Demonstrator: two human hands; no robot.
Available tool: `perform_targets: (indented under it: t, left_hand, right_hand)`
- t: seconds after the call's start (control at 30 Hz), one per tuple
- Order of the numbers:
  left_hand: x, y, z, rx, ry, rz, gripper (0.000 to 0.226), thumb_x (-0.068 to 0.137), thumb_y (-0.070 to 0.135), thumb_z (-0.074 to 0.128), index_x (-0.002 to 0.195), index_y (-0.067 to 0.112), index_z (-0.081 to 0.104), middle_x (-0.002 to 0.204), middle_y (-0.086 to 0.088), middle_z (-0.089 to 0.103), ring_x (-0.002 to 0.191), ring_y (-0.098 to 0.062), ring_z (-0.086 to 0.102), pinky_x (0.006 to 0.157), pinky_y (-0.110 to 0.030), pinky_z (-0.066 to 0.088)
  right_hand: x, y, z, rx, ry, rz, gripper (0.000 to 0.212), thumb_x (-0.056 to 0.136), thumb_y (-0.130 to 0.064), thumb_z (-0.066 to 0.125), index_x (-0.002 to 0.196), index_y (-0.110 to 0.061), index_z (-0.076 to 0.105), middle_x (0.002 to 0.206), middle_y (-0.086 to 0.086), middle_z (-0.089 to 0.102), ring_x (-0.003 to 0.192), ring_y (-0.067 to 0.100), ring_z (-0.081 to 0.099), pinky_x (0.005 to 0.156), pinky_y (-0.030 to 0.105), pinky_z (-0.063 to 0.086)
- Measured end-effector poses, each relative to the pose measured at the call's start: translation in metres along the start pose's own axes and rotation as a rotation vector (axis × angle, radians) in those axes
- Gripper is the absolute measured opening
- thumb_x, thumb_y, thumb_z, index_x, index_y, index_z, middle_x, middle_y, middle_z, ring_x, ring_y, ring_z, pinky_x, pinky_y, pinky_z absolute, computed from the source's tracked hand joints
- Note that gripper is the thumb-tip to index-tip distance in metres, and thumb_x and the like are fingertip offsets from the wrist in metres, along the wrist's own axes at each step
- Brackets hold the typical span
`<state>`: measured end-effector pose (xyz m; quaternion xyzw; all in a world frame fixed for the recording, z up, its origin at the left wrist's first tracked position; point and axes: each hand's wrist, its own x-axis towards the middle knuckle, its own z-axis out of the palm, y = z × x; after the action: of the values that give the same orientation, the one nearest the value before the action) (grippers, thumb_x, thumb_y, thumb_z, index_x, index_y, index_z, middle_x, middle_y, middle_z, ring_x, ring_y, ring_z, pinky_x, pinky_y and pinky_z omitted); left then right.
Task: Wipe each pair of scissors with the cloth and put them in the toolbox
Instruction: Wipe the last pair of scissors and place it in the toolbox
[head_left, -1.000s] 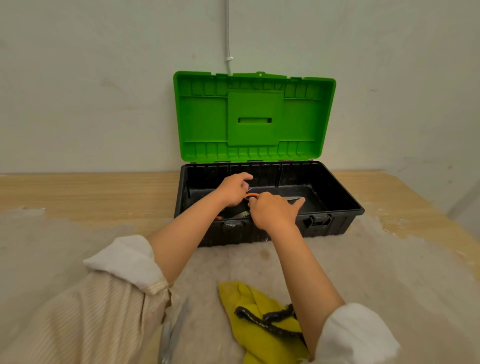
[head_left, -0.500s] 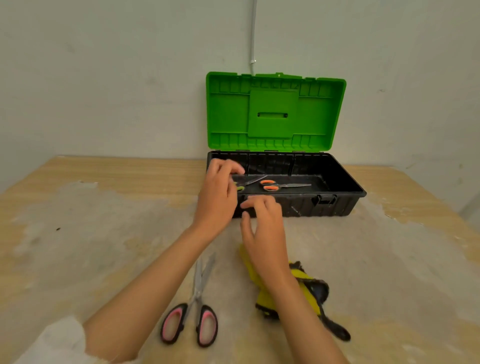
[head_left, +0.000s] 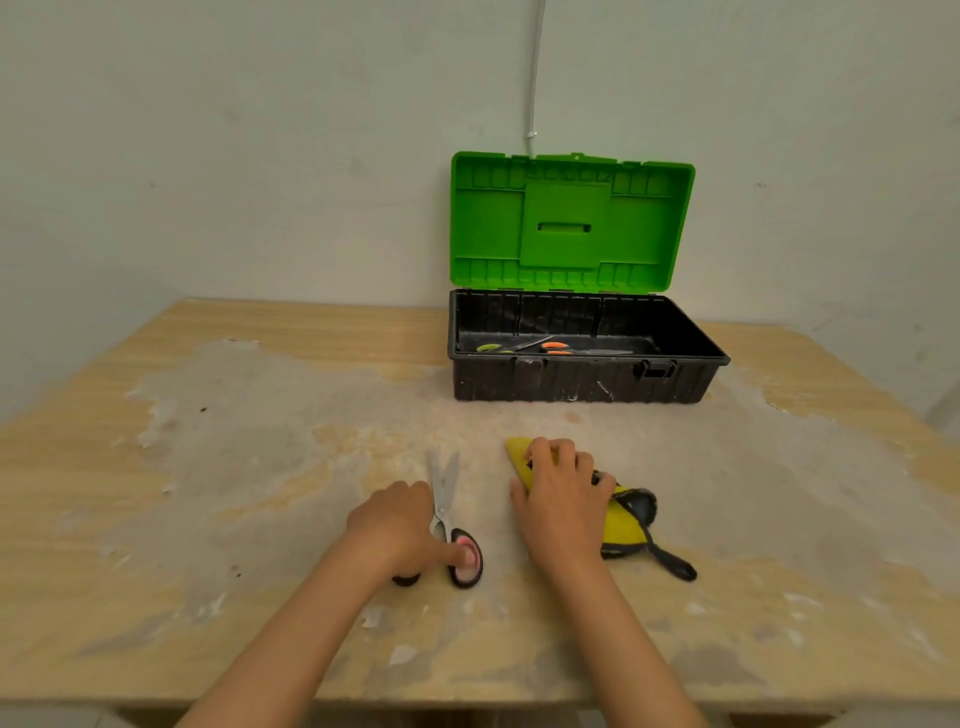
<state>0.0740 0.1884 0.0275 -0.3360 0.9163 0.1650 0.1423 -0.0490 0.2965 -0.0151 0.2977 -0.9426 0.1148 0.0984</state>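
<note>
The left hand (head_left: 397, 530) is curled over the handles of the pink-handled scissors (head_left: 451, 525), a finger in one pink loop; they lie flat on the bench (head_left: 218, 467), blades pointing toward the wall, slightly parted. Just to the right, the right hand (head_left: 561, 493) grips the yellow cloth (head_left: 621, 522), fingers curled into its far edge, with black-handled scissors (head_left: 655, 540) lying on and beside it. Further back on the right stands the open toolbox (head_left: 587, 374), green lid up, holding green-handled scissors (head_left: 493, 348) and orange-handled scissors (head_left: 566, 349). I'd say two pairs are done, two remain to be wiped and stowed.
</note>
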Motion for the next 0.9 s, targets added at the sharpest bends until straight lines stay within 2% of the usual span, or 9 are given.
perform_targets:
  t: [0.1, 0.2, 0.27, 0.4, 0.5, 0.6, 0.7, 0.8, 0.9]
  left_hand:
    - [0.001, -0.003, 0.002, -0.248, 0.050, 0.119, 0.034, 0.080, 0.044, 0.068, 0.075, 0.018, 0.047, 0.078, 0.002, 0.043, 0.068, -0.015, 0.048, 0.057, -0.025, 0.034]
    - [-0.002, -0.003, 0.001, -0.449, 0.149, 0.279, 0.022, 0.093, 0.028, 0.056, 0.079, 0.015, 0.045, 0.076, -0.001, 0.047, 0.060, -0.013, 0.046, 0.057, -0.027, 0.040]
    - [-0.005, 0.001, -0.003, -0.654, 0.227, 0.362, 0.018, 0.094, 0.024, 0.054, 0.082, 0.015, 0.044, 0.068, -0.002, 0.049, 0.053, -0.013, 0.044, 0.052, -0.027, 0.040]
    - [-0.009, 0.011, -0.029, -0.718, 0.488, 0.485, 0.028, 0.087, 0.031, 0.063, 0.074, 0.017, 0.043, 0.059, -0.001, 0.048, 0.051, -0.012, 0.042, 0.053, -0.029, 0.036]
    - [-0.011, 0.018, -0.056, -0.755, 0.599, 0.549, 0.030, 0.085, 0.035, 0.065, 0.075, 0.013, 0.046, 0.058, 0.002, 0.049, 0.052, -0.012, 0.040, 0.054, -0.028, 0.036]
    - [-0.011, 0.025, -0.082, -0.794, 0.634, 0.573, 0.028, 0.088, 0.034, 0.062, 0.074, 0.015, 0.048, 0.053, 0.013, 0.047, 0.051, -0.010, 0.038, 0.055, -0.030, 0.034]
    - [-0.011, 0.033, -0.103, -0.793, 0.682, 0.599, 0.023, 0.088, 0.035, 0.062, 0.071, 0.024, 0.052, 0.055, 0.003, 0.048, 0.052, -0.015, 0.041, 0.054, -0.034, 0.036]
    - [-0.015, 0.045, -0.114, -0.798, 0.703, 0.639, 0.013, 0.088, 0.027, 0.062, 0.076, 0.034, 0.061, 0.061, -0.011, 0.053, 0.053, -0.018, 0.043, 0.050, -0.042, 0.039]
    - [-0.020, 0.053, -0.115, -0.787, 0.679, 0.678, 0.022, 0.087, 0.029, 0.065, 0.068, 0.024, 0.054, 0.054, 0.007, 0.043, 0.051, -0.013, 0.037, 0.050, -0.036, 0.035]
  right_hand:
    - [0.003, 0.005, -0.001, 0.039, 0.042, -0.007, 0.027, 0.097, -0.029, 0.047, 0.123, -0.023, 0.043, 0.123, 0.003, 0.049, 0.105, 0.027, 0.048, 0.084, 0.041, 0.037]
    - [0.003, 0.010, -0.009, 0.381, 0.100, -0.010, 0.013, 0.097, -0.024, 0.050, 0.110, -0.025, 0.048, 0.106, -0.001, 0.054, 0.088, 0.019, 0.053, 0.072, 0.033, 0.046]
    - [0.003, 0.008, -0.020, 0.683, 0.153, -0.031, 0.006, 0.097, -0.025, 0.050, 0.103, -0.026, 0.051, 0.098, -0.004, 0.056, 0.081, 0.010, 0.053, 0.064, 0.027, 0.043]
    - [0.005, -0.005, -0.059, 1.019, 0.280, -0.114, 0.008, 0.099, -0.027, 0.049, 0.103, -0.029, 0.055, 0.093, -0.012, 0.060, 0.082, 0.004, 0.056, 0.062, 0.017, 0.040]
    - [0.012, -0.012, -0.091, 1.171, 0.371, -0.143, 0.015, 0.100, -0.028, 0.049, 0.111, -0.029, 0.059, 0.105, -0.014, 0.062, 0.095, 0.003, 0.058, 0.073, 0.016, 0.046]
    - [0.019, -0.016, -0.117, 1.196, 0.538, -0.197, 0.016, 0.100, -0.032, 0.047, 0.110, -0.029, 0.059, 0.104, -0.008, 0.061, 0.095, 0.006, 0.058, 0.073, 0.012, 0.043]
    - [0.023, -0.021, -0.134, 1.018, 0.680, -0.359, 0.016, 0.096, -0.030, 0.056, 0.108, -0.024, 0.064, 0.096, -0.003, 0.054, 0.088, 0.000, 0.052, 0.071, 0.008, 0.040]
    - [0.032, -0.026, -0.139, 0.669, 0.721, -0.507, 0.019, 0.090, -0.031, 0.064, 0.103, -0.018, 0.070, 0.090, -0.004, 0.049, 0.077, 0.006, 0.049, 0.061, 0.018, 0.044]
    - [0.053, -0.024, -0.155, 0.694, 0.796, -0.369, 0.018, 0.088, -0.034, 0.067, 0.095, -0.017, 0.068, 0.088, -0.006, 0.046, 0.074, 0.012, 0.050, 0.056, 0.027, 0.046]
